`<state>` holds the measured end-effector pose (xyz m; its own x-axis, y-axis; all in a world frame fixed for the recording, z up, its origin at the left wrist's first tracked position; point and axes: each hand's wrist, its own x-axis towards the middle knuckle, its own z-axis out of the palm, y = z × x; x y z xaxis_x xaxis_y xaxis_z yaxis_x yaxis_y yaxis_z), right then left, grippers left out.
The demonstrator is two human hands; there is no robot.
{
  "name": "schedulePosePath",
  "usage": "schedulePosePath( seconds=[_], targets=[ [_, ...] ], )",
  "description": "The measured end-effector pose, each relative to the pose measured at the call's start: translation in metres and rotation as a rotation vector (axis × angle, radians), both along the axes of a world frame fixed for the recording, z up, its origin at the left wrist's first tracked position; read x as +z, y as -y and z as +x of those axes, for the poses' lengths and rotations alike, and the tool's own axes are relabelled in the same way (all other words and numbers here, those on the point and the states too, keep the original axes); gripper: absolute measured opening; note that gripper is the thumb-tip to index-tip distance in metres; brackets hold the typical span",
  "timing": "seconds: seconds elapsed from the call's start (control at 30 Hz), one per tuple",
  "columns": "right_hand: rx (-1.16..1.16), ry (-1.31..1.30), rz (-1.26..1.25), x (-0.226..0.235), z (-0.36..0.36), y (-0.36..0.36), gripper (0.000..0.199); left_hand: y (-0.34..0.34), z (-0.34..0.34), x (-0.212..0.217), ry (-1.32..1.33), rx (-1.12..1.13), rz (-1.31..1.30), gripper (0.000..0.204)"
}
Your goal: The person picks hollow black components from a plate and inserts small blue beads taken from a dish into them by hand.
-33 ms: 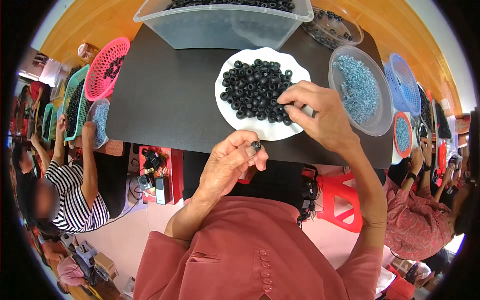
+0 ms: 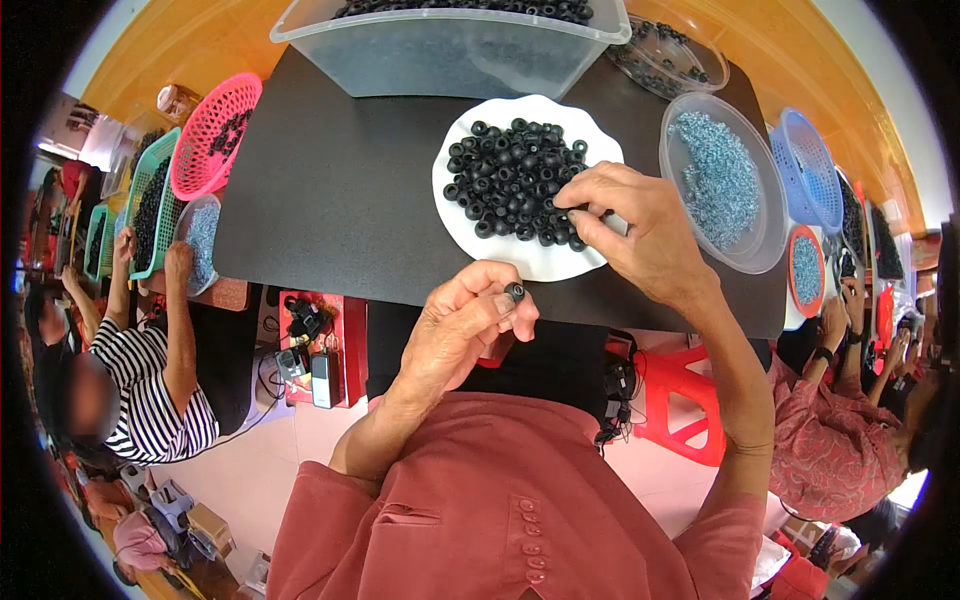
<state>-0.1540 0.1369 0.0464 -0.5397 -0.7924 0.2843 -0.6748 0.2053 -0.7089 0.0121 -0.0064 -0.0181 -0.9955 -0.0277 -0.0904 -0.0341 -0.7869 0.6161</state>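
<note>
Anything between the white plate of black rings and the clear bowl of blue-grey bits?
Head view: only a narrow strip of bare black tabletop separates the white plate from the clear bowl at their far ends. Nearer the person, the right hand covers that gap.

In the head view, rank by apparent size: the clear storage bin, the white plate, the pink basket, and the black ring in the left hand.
1. Clear storage bin, partly cut off at the top.
2. White plate.
3. Pink basket, seen tilted near the rim, so unsure against the plate.
4. Black ring, pinched in the left hand.

A small assembly workshop: people are sitting at black tables (image 2: 330, 190) sorting parts from baskets (image 2: 210, 135) and bowls (image 2: 715, 185).
</note>
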Motion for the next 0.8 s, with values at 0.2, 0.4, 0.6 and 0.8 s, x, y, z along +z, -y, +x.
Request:
schedulePosePath(
  seconds=[0.2,0.4,0.6,0.8],
  targets=[
    [0.133,-0.264,0.084,0.001,0.002,0.011,0.011,0.001,0.001,-0.001,-0.002,-0.015,0.016,0.018],
    [0.081,-0.357,0.209,0.003,-0.002,0.009,0.011,0.003,0.001,0.0,0.003,-0.032,0.022,0.018],
    [0.093,-0.415,0.265,0.005,0.005,0.017,0.017,0.002,0.001,0.001,-0.006,-0.025,0.044,0.018],
    [0.128,-0.467,0.333,0.009,0.004,0.02,0.016,0.001,-0.001,0.003,0.004,-0.019,0.028,0.017]
  ],
)
